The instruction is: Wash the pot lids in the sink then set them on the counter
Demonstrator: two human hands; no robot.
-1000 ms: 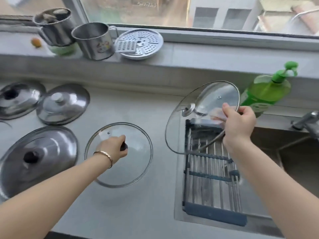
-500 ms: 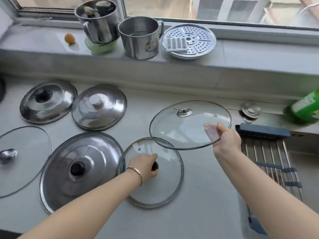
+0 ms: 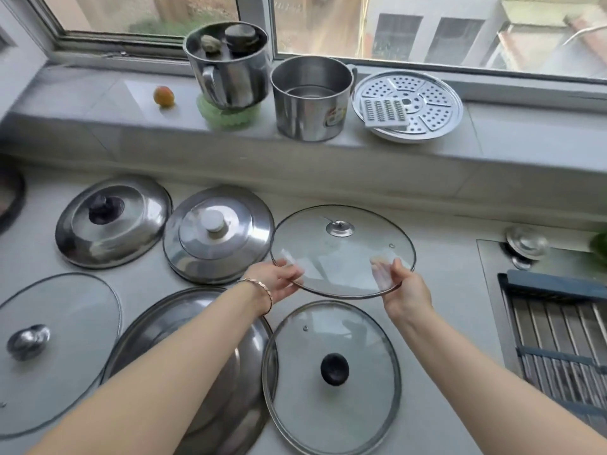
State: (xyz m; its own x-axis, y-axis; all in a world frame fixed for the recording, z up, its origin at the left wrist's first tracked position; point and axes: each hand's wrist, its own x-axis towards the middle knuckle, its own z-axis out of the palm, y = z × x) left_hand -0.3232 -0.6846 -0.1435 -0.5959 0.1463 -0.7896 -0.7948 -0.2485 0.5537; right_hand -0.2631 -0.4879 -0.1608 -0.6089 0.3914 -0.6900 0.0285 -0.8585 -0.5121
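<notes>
View: head camera, looking down on the counter; clock directions are taken from the held lid, with 12 o'clock toward the window.
Glass lid (image 3: 343,254): held roughly level over the grey counter (image 3: 443,323) between both hands. Whether it touches the counter cannot be told. A metal fitting is seen on its 12 o'clock side.
Left hand (image 3: 279,280): placed at the lid's 8 o'clock rim. The rim is pinched, with the thumb laid on top and the fingers kept together beneath, where they are seen blurred through the glass.
Right hand (image 3: 404,287): placed at the 4 o'clock rim. The same pinch is made, thumb above and fingers together below the glass.
Bracelet (image 3: 264,290): worn on the left wrist.
Black-knobbed glass lid (image 3: 334,369): laid flat at 6 o'clock, its far rim just beside the held lid's near rim.
White-knobbed steel lid (image 3: 218,234): laid at 9 o'clock, just beside the held lid.
Dark-knobbed steel lid (image 3: 113,221): laid farther out at 9 o'clock.
Large steel lid (image 3: 236,389): found at 7 o'clock, partly hidden by the left forearm, its edge met by the black-knobbed lid.
Steel-knobbed glass lid (image 3: 49,349): laid at 8 o'clock, well apart.
Sink rack (image 3: 558,339): seen at 4 o'clock.
Window sill (image 3: 525,133): at 12 o'clock, two steel mugs (image 3: 312,96) are stood side by side near a perforated steamer plate (image 3: 427,93).
</notes>
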